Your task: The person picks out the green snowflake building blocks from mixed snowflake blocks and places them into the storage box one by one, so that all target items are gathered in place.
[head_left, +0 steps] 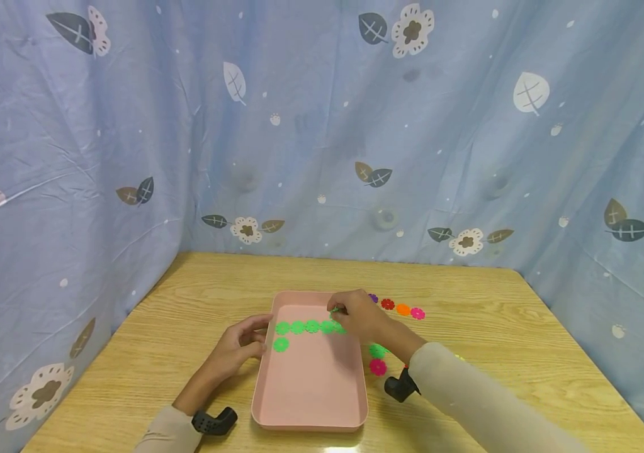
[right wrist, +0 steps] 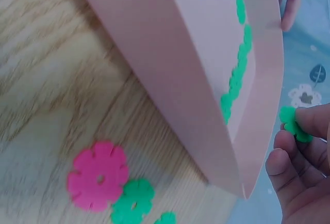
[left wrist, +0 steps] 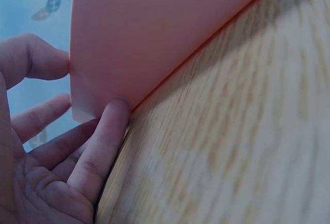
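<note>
A shallow pink tray lies on the table. Inside it, a row of green notched flower-shaped discs runs across the far end, with one more green disc below the row's left end. Above the row's right end, my right hand pinches another green flower-shaped disc between thumb and fingers, its fingertips just over the tray. My left hand rests against the tray's left side; in the left wrist view its fingertips touch the outer wall and edge, fingers relaxed.
Right of the tray lie a pink disc and a green disc side by side. Farther back are a red disc, an orange disc and another pink disc. A blue patterned curtain borders the wooden table.
</note>
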`<state>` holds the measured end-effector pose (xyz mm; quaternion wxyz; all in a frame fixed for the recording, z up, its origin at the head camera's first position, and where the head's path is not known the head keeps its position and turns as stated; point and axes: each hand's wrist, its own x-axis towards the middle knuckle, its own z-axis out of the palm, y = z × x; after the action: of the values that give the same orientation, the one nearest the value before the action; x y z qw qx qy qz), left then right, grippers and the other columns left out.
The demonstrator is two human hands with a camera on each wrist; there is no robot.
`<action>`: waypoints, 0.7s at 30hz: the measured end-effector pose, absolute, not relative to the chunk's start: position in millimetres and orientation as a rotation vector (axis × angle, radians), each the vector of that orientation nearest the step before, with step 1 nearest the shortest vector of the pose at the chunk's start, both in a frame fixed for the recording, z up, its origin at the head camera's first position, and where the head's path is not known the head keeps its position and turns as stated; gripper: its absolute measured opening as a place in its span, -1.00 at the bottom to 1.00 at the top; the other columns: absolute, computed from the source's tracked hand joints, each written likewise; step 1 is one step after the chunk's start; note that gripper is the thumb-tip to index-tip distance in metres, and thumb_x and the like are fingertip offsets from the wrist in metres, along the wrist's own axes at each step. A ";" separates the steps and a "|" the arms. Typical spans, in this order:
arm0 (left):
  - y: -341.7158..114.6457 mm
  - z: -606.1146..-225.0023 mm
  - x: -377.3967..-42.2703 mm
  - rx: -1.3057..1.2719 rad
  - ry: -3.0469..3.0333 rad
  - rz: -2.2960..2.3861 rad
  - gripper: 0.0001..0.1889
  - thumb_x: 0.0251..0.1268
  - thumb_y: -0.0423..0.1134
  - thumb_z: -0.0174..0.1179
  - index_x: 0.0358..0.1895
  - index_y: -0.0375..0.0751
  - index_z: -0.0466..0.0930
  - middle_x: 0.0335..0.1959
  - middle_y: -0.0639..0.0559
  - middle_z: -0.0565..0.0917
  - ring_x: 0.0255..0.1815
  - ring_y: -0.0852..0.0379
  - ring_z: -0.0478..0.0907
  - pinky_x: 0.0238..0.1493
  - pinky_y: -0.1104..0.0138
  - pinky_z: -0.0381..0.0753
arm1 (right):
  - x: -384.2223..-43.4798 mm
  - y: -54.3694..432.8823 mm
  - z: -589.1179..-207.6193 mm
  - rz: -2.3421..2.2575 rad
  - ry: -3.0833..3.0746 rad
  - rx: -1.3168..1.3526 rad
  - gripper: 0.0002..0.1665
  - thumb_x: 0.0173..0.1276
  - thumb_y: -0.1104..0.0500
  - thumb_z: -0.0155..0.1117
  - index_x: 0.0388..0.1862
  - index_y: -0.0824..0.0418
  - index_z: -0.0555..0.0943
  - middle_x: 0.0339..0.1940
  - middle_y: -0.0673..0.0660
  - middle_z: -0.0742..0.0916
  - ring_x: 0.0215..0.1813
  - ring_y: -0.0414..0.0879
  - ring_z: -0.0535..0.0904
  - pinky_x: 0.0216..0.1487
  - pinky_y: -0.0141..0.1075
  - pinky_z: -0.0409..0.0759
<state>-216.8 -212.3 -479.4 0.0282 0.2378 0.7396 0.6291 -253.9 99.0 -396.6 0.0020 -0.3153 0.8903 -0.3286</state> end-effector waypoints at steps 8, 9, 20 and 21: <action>-212.1 -481.0 -217.9 0.747 2.284 1.936 -0.35 0.28 -0.47 0.17 0.46 -0.48 0.28 0.34 -0.52 0.41 0.00 -0.14 0.64 -0.17 0.18 0.78 | -252.7 80.0 -402.2 -0.978 2.800 -1.076 -0.80 0.33 0.46 0.28 -0.08 0.39 0.72 -0.30 0.11 0.73 -0.40 -0.20 0.49 -0.28 -0.35 0.59; -212.0 -481.0 -218.1 0.744 2.286 1.934 -0.35 0.28 -0.47 0.17 0.46 -0.47 0.28 0.34 -0.52 0.41 0.01 -0.15 0.63 -0.17 0.18 0.78 | -252.6 77.9 -403.4 -0.975 2.802 -1.086 -0.79 0.31 0.47 0.29 -0.09 0.39 0.72 -0.30 0.11 0.73 -0.39 -0.19 0.51 -0.26 -0.34 0.60; -212.4 -479.3 -216.8 0.694 2.288 1.931 -0.35 0.28 -0.46 0.17 0.47 -0.43 0.30 0.35 -0.47 0.43 0.01 -0.13 0.63 -0.15 0.18 0.77 | -249.6 61.5 -415.6 -0.975 2.722 -1.077 -0.71 0.21 0.51 0.30 -0.10 0.38 0.74 -0.28 0.17 0.76 -0.28 -0.09 0.66 -0.23 -0.34 0.65; -212.5 -479.3 -216.8 0.684 2.289 1.934 -0.35 0.27 -0.46 0.18 0.46 -0.42 0.30 0.35 -0.46 0.43 0.00 -0.13 0.63 -0.15 0.18 0.77 | -249.5 60.1 -416.1 -0.960 2.720 -1.057 -0.71 0.21 0.51 0.31 -0.09 0.36 0.74 -0.31 0.14 0.74 -0.31 -0.14 0.63 -0.26 -0.35 0.62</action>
<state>-216.8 -212.5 -479.3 0.0340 0.2223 0.7443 0.6288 -249.5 60.1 -416.1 0.0347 -0.3438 0.8849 -0.3123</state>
